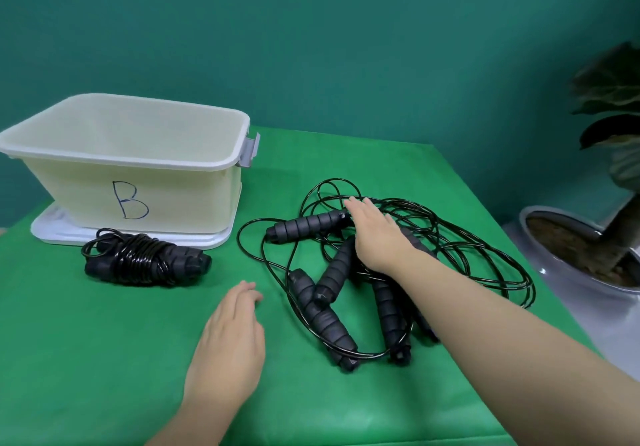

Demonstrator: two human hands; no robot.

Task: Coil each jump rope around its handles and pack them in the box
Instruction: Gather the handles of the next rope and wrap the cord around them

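Note:
A cream plastic box (138, 189) marked "B" stands at the back left on its white lid (48, 234). In front of it lies one coiled jump rope (145, 260), black cord wound round its handles. To the right is a tangle of loose jump ropes (426, 237) with several black foam handles, one of them (308, 225) pointing left. My right hand (377, 234) lies flat over the tangle, fingers straight, by that handle's right end. My left hand (232, 334) hovers or rests flat on the cloth left of the tangle, holding nothing.
A green cloth (104, 341) covers the table. Off the table's right edge stands a potted plant (588, 248) in a grey pot. A teal wall is behind.

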